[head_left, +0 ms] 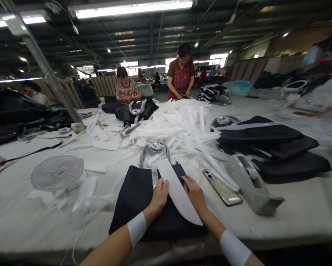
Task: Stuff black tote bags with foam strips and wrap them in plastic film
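Observation:
A black bag lies flat at the table's near edge, its grey wrapped handle pointing away from me. Across it runs a long white strip with a rounded near end. My left hand is closed on the strip's left edge, thumb on top, beside a short pale tab on the bag. My right hand is at the strip's right side, fingers bent over the bag's upper right edge; what its fingertips pinch is too small to make out. Both forearms wear white bands.
A white fan stands left. To the right are a phone, a tape dispenser and stacked black bags. White strips heap up beyond the bag. Two people work across the table.

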A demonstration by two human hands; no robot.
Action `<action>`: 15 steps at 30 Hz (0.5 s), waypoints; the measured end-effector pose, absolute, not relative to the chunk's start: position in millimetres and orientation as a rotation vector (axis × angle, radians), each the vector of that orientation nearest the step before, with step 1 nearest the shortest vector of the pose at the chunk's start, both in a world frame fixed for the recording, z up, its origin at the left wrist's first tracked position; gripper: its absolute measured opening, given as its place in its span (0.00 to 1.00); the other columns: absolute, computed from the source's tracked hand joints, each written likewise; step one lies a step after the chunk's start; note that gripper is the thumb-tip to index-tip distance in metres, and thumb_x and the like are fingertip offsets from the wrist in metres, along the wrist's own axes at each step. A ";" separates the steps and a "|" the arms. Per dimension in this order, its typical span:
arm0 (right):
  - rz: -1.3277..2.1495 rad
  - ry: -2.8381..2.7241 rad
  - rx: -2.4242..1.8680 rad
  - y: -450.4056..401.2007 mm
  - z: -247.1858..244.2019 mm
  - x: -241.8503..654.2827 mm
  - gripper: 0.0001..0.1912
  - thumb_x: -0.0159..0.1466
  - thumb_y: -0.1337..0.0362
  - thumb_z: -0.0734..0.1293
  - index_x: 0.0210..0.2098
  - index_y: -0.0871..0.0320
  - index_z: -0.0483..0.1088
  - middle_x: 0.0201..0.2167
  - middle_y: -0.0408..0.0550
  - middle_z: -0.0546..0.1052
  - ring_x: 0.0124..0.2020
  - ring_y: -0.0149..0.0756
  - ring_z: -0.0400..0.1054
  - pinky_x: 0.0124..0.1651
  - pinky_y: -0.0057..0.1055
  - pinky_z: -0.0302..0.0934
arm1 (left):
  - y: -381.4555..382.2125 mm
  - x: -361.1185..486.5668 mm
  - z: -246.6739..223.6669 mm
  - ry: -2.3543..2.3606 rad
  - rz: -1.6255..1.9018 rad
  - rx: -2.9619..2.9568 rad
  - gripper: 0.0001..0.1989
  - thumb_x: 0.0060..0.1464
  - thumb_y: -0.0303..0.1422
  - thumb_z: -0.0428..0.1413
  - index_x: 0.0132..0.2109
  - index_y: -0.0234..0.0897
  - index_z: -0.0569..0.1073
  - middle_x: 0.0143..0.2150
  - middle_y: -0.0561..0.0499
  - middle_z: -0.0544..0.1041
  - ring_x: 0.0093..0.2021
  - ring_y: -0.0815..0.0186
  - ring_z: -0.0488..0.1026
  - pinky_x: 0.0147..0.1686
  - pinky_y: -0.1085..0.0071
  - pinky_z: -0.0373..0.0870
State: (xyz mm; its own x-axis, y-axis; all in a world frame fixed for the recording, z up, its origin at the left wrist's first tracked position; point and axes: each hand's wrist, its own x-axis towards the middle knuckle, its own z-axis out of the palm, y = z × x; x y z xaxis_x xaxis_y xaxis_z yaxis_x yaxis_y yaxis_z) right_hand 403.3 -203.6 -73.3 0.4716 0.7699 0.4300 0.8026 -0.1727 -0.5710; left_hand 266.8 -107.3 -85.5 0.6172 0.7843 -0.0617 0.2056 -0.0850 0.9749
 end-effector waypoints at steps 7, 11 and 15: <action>0.144 -0.918 -2.027 -230.6 -27.6 396.1 0.25 0.66 0.49 0.57 0.49 0.60 0.73 0.35 0.52 0.81 0.36 0.42 0.74 0.43 0.37 0.67 | -106.7 261.5 -84.2 0.818 0.594 1.610 0.16 0.65 0.45 0.40 0.47 0.41 0.65 0.45 0.46 0.75 0.44 0.61 0.73 0.48 0.63 0.71; 0.265 -1.085 -2.190 -237.3 -24.3 373.6 0.22 0.64 0.47 0.61 0.45 0.56 0.73 0.30 0.48 0.79 0.31 0.40 0.73 0.36 0.33 0.62 | -114.3 259.9 -73.9 0.665 0.580 1.602 0.17 0.64 0.46 0.42 0.47 0.40 0.66 0.45 0.47 0.75 0.45 0.62 0.73 0.49 0.65 0.71; 0.297 -1.128 -2.390 -234.6 -31.8 361.9 0.16 0.65 0.50 0.62 0.37 0.55 0.70 0.29 0.49 0.78 0.33 0.43 0.73 0.34 0.32 0.58 | -114.4 261.6 -64.9 0.560 0.526 1.635 0.18 0.63 0.47 0.45 0.48 0.39 0.67 0.46 0.47 0.75 0.47 0.63 0.73 0.51 0.65 0.71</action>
